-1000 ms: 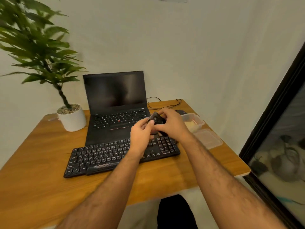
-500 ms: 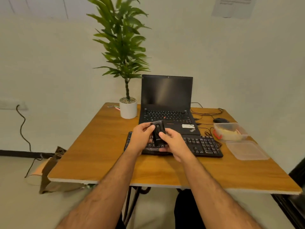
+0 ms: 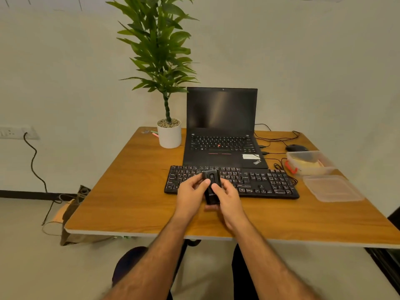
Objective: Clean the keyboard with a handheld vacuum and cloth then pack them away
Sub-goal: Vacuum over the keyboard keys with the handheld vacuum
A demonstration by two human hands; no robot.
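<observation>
We hold a small black vacuum (image 3: 211,185) in both hands, just over the front edge of the black keyboard (image 3: 259,182). Our left hand (image 3: 190,197) is curled around the left side of the vacuum, and its thumb presses on the top. Our right hand (image 3: 228,200) is curled around the right side and the bottom, and its thumb rests on the top too. The vacuum points away from us, toward the laptop (image 3: 221,128).

The keyboard lies flat on the wooden table (image 3: 129,191), just in front of the laptop. The laptop is open and its screen is dark. A green plant (image 3: 160,50) in a white pot (image 3: 170,136) stands just left of the laptop. Some small pink and green things lie behind the pot; we cannot tell what they are.

On the right side of the table sits a clear plastic box (image 3: 309,162). Something yellow lies inside it; it may be the cloth, but we cannot tell for sure. The clear lid (image 3: 333,188) of the box lies flat beside it, closer to us. A black mouse (image 3: 296,147) sits behind the box, and thin black wires (image 3: 275,138) curl across the table near it.

On the floor to the left, a brown bag (image 3: 75,204) leans by the table. A black cord (image 3: 32,161) hangs down from a wall plug (image 3: 15,132).
</observation>
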